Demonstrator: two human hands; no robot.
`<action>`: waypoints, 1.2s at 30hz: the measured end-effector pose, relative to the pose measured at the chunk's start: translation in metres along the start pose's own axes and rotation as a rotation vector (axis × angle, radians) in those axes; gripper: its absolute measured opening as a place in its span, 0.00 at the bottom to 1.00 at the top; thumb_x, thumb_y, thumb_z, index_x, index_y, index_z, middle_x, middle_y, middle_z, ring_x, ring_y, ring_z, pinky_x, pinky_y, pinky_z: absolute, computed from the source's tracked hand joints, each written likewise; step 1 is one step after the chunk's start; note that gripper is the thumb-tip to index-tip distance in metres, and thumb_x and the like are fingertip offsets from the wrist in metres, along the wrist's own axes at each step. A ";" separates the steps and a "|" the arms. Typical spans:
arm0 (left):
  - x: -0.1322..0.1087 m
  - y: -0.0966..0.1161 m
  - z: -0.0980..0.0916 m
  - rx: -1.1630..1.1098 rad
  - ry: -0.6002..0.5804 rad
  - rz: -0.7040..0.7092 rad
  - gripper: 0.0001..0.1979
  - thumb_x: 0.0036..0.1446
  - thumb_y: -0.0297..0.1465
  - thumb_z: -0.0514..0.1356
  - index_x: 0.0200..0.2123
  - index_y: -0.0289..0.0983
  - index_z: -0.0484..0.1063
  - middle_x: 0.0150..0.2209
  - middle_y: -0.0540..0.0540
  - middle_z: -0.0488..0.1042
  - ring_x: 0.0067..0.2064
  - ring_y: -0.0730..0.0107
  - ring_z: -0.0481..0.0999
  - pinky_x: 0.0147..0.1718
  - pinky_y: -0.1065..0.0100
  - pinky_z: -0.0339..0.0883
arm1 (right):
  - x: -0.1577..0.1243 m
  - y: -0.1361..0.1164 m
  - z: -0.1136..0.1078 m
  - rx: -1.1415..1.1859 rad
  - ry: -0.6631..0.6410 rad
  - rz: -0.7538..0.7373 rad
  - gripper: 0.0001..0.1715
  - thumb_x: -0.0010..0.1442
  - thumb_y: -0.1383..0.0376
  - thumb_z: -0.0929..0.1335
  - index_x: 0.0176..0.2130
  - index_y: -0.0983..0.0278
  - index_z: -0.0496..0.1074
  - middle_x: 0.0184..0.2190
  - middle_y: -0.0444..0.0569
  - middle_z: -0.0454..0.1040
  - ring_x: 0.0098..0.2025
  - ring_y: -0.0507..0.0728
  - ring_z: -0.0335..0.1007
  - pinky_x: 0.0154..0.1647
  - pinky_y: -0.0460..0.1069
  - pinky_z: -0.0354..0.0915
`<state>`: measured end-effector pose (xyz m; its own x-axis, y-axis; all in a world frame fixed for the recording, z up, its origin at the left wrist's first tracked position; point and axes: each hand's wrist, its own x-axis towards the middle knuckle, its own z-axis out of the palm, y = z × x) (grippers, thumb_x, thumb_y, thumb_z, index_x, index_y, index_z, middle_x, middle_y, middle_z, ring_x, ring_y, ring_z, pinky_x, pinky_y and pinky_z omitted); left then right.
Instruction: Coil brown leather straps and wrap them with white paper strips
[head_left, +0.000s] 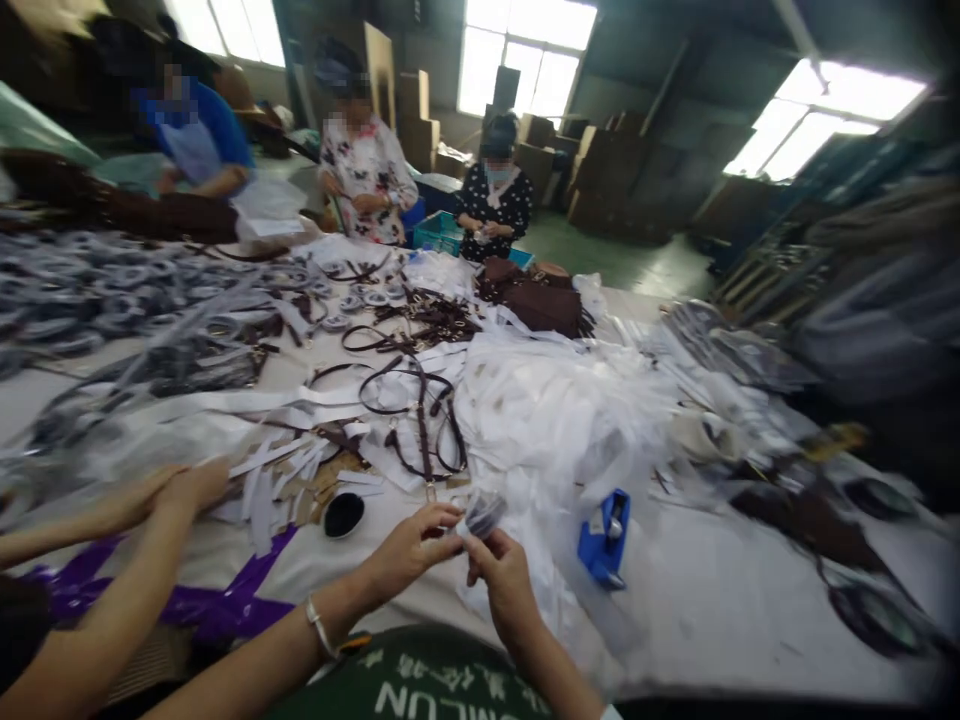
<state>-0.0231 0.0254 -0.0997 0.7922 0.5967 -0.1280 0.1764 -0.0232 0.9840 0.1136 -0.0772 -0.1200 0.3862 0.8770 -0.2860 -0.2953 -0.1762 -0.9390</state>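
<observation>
My left hand [411, 548] and my right hand [501, 572] meet at the table's near edge, both pinched on a small item in a clear plastic bag [480, 514]. I cannot make out what the item is. A silver bracelet circles my left wrist. Just beyond the hands lie brown leather straps [421, 412] with metal buckles and a heap of clear plastic bags [555, 410]. A small black round pad [344, 514] lies left of my left hand.
A blue tape dispenser [606, 536] sits right of my hands. A neighbour's two arms [142, 500] reach in from the left over purple strips [225, 600]. Three people work at the far side. Bagged coils [97, 290] cover the left; cardboard boxes stand behind.
</observation>
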 end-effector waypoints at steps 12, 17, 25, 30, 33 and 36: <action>0.036 -0.021 0.065 -0.093 0.054 -0.293 0.15 0.48 0.43 0.63 0.30 0.35 0.76 0.44 0.42 0.73 0.47 0.57 0.71 0.46 0.65 0.66 | 0.002 0.034 -0.099 -0.110 0.269 0.171 0.26 0.47 0.46 0.70 0.31 0.67 0.75 0.20 0.46 0.72 0.20 0.54 0.67 0.24 0.50 0.66; 0.041 -0.017 0.063 -0.060 0.115 -0.254 0.15 0.47 0.42 0.64 0.29 0.35 0.75 0.45 0.43 0.70 0.47 0.59 0.70 0.45 0.68 0.65 | -0.002 0.047 -0.229 -0.321 0.805 0.098 0.29 0.49 0.45 0.64 0.38 0.65 0.74 0.31 0.53 0.76 0.40 0.62 0.70 0.41 0.53 0.65; 0.040 -0.020 0.061 -0.019 0.121 -0.241 0.15 0.47 0.42 0.64 0.27 0.35 0.74 0.45 0.43 0.70 0.45 0.62 0.70 0.44 0.70 0.65 | 0.019 0.087 -0.286 -0.372 0.880 0.137 0.30 0.46 0.45 0.63 0.35 0.65 0.76 0.30 0.53 0.78 0.36 0.62 0.72 0.40 0.53 0.64; 0.040 -0.018 0.060 -0.036 0.147 -0.235 0.15 0.48 0.42 0.64 0.28 0.34 0.73 0.46 0.43 0.69 0.46 0.62 0.70 0.44 0.69 0.65 | -0.009 0.108 -0.270 -0.388 0.998 0.195 0.30 0.48 0.44 0.64 0.34 0.66 0.75 0.30 0.52 0.78 0.39 0.62 0.72 0.42 0.53 0.64; 0.039 -0.020 0.059 -0.065 0.160 -0.236 0.15 0.48 0.42 0.64 0.29 0.34 0.73 0.46 0.42 0.68 0.44 0.62 0.70 0.43 0.68 0.66 | -0.027 0.113 -0.267 -0.411 0.976 0.246 0.27 0.45 0.45 0.66 0.31 0.65 0.75 0.26 0.51 0.78 0.35 0.63 0.73 0.39 0.54 0.65; 0.037 -0.019 0.054 -0.014 0.177 -0.166 0.13 0.49 0.40 0.63 0.28 0.34 0.73 0.44 0.42 0.69 0.46 0.60 0.70 0.45 0.66 0.65 | -0.040 0.105 -0.273 -0.490 0.949 0.277 0.17 0.39 0.50 0.69 0.23 0.61 0.72 0.21 0.52 0.75 0.36 0.66 0.71 0.41 0.58 0.63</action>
<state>0.0348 0.0046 -0.1295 0.6381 0.7228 -0.2653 0.2863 0.0971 0.9532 0.3063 -0.2529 -0.2590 0.9361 0.1169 -0.3318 -0.1781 -0.6559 -0.7335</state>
